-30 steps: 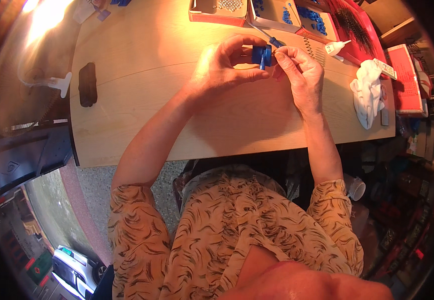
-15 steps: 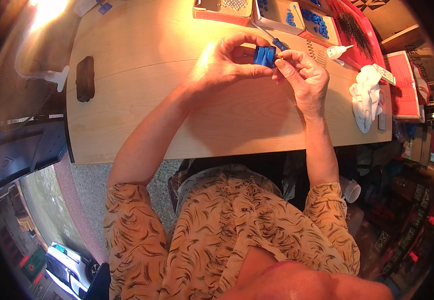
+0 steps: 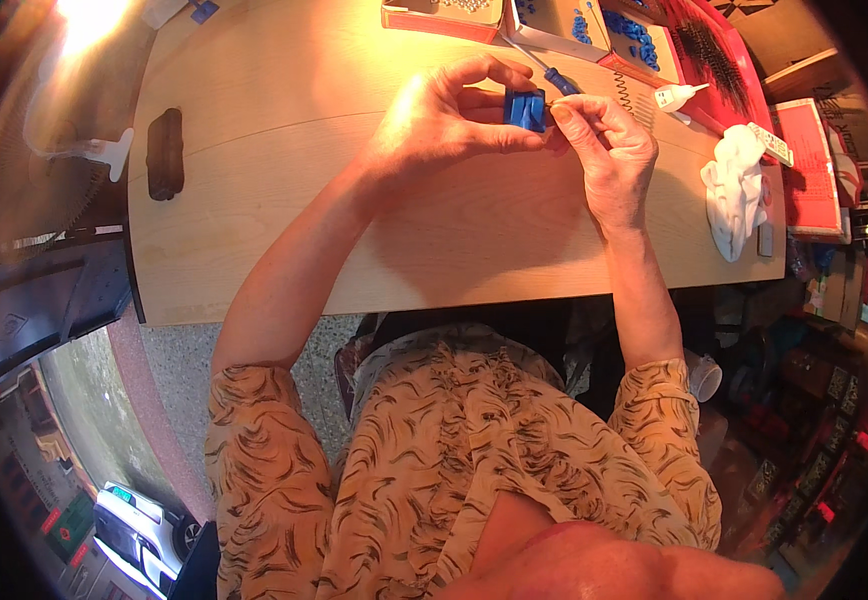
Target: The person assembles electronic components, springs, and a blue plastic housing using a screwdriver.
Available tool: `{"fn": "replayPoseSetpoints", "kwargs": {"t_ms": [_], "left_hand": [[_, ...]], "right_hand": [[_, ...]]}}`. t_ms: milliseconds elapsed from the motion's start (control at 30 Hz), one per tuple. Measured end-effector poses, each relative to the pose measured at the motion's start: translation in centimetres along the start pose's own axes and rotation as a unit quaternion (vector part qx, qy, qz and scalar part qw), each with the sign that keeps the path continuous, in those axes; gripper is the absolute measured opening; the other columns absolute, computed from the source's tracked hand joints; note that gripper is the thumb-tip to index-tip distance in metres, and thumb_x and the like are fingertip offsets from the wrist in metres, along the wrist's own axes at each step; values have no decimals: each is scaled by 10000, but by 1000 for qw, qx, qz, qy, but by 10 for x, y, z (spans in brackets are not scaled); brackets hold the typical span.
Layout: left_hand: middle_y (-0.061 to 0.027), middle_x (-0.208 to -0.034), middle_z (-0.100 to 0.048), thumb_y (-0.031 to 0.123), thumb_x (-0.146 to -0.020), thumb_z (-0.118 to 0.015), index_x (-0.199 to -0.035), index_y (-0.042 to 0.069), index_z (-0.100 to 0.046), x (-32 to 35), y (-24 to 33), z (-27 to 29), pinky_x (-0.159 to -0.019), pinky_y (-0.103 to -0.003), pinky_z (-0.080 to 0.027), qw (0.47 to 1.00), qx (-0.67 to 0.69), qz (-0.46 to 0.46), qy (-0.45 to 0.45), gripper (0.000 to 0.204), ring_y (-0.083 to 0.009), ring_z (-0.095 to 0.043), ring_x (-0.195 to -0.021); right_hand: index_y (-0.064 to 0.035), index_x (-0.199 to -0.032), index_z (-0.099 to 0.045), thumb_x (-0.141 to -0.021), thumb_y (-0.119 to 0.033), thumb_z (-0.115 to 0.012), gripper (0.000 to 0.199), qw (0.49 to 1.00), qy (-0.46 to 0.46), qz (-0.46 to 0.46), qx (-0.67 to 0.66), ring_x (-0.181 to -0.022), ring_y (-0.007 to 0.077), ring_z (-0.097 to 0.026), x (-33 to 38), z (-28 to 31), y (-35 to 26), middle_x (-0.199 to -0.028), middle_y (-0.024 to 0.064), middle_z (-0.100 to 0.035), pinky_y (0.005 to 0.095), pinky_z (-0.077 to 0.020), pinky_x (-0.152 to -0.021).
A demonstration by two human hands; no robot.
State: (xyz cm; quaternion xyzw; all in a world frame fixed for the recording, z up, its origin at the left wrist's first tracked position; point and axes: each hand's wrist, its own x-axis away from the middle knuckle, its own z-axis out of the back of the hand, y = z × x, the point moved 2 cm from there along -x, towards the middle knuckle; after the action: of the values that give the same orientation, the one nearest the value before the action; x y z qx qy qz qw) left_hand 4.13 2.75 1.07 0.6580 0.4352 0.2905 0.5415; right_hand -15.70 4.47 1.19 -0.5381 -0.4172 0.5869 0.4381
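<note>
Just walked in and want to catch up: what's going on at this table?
A person seated at a wooden table holds a small blue plastic part in the left hand, pinched between thumb and fingers above the tabletop. The right hand touches the part's right side with its fingertips. A blue-handled screwdriver lies just behind, with trays of blue pieces beyond and a crumpled white cloth to the right.
</note>
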Motion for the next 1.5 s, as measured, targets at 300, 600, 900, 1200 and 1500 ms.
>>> {"fn": "replayPoseSetpoints", "kwargs": {"t_ms": [300, 600, 900, 1200, 1500], "left_hand": [[-119, -1047, -753, 118, -823, -849, -1214, 36, -653, 2, 9, -2, -897, -324, -565, 994, -90, 59, 31, 444, -197, -709, -1012], [-84, -1139, -717, 124, -818, -858, -1196, 18, -649, 0, 2, 0, -952, -334, -555, 998, -57, 4, 18, 444, -195, -682, -1101], [-66, -1145, -709, 116, -813, -859, -1191, 20, -651, 0, 1, 1, -972, -354, -558, 998, -64, 1, 17, 442, -212, -679, -1115], [-90, -1100, -729, 138, -791, -877, -1180, 27, -661, 2, 6, -1, -953, -356, -565, 995, -95, 22, 24, 459, -214, -696, -1078], [-85, -1069, -741, 126, -783, -880, -1174, 38, -667, 0, -5, 4, -965, -355, -555, 995, -89, 9, 38, 453, -217, -687, -1108]], "right_hand": [[-2, -982, -719, -952, -87, -721, 90, 999, 10, 30, 18, -701, 70, -657, 1, 1, 2, -837, 23, -723, 213, -530, -663], [10, -991, -717, -943, -80, -729, 103, 998, 13, 51, 44, -708, 82, -672, 1, 0, 1, -864, 30, -729, 227, -559, -664], [12, -1020, -724, -951, -52, -709, 96, 992, 24, 86, 91, -705, 72, -644, 5, -5, -4, -854, 27, -719, 219, -534, -680], [-6, -978, -750, -930, -125, -752, 128, 999, 8, -13, 50, -684, 68, -647, 1, 1, 3, -817, 16, -722, 213, -504, -636], [19, -1005, -752, -951, -146, -726, 176, 993, -42, -90, -67, -655, 113, -655, -5, 6, 8, -826, 56, -719, 235, -528, -637]]}}
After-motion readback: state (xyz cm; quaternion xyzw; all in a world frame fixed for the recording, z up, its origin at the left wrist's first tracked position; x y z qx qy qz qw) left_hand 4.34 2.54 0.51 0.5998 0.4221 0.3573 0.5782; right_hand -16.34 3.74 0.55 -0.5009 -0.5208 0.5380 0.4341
